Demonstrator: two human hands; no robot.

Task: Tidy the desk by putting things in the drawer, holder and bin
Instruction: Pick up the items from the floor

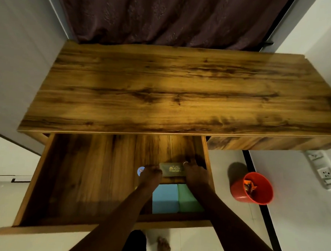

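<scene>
A dark maroon fabric curtain (169,17) hangs across the back of the room between pale white walls. In front of it stands the long wood-grain counter (181,92), its brown top lit warm yellow through the middle. Under the counter's front edge the wide wooden drawer (82,178) is pulled out towards the person, over a white tiled floor (222,160). On that floor, right of the drawer and apart from it, stands the round red plastic bin (237,191) with orange wrappers inside. A strip of white wall sockets (324,170) sits on the wall beyond the bin. In the drawer's near right corner a light blue rectangular block (165,198) and a green rectangular block (188,197) lie side by side, touching. Just behind them on the drawer floor lies the olive-green flat pouch with gold lettering (172,169). The left hand (152,174) is curled on its left end and the right hand (195,173) on its right end, so both hands grip it. A small round blue and white disc (141,170) shows just left of the left hand; whether they touch cannot be told. A bare foot (164,246) stands on the floor below the drawer front.
</scene>
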